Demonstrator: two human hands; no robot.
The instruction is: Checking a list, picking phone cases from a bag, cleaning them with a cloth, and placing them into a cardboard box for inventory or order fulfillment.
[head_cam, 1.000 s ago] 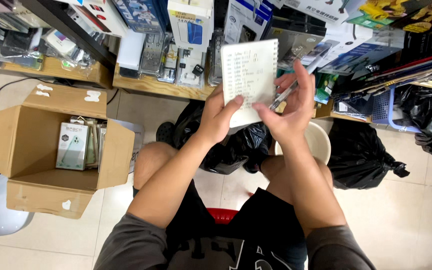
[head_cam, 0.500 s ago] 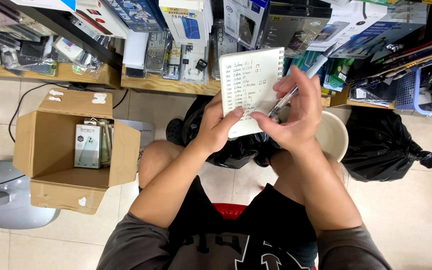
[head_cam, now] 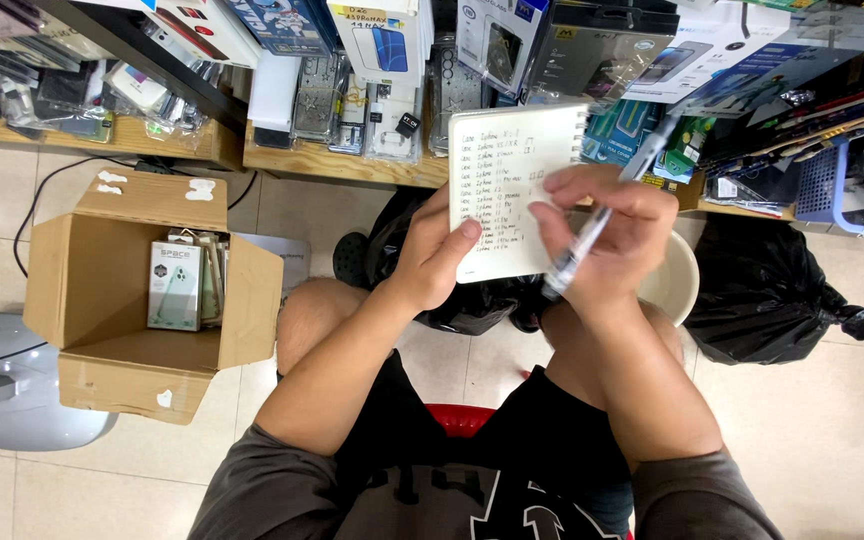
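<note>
Left hand (head_cam: 437, 265): closed on the lower left edge of the spiral notepad (head_cam: 514, 190), thumb pressed on the written page, fingers hidden behind it. Judged purpose: to keep the page flat and steady.
Right hand (head_cam: 602, 235): closed around a pen (head_cam: 592, 225), fingers curled over the barrel; the hand overlaps the notepad's lower right corner. The barrel runs diagonally, its upper end above the knuckles. Which end bears the tip cannot be told.
Spiral notepad: held upright above the person's knees, page facing the camera, binding along its right edge. One column of handwritten lines fills the page. Judged purpose of the raised hold: reading and marking without a support surface.
Cardboard box (head_cam: 142, 285): well to the left of the notepad, on the tiled floor, flaps open. Flat retail packs (head_cam: 177, 285) stand on edge inside.
Wooden shelf (head_cam: 342, 160): directly behind the notepad, crowded with boxed and bagged accessories.
Black plastic bags (head_cam: 762, 290): right of the notepad, on the floor; another dark bag lies below the notepad, between the knees.
White bucket (head_cam: 672, 280): just right of the notepad, partly hidden by the right hand.
Red stool (head_cam: 462, 418): below the notepad, under the person.
Obstructions: the bags and bucket crowd the floor ahead; the right hand covers part of the page.
</note>
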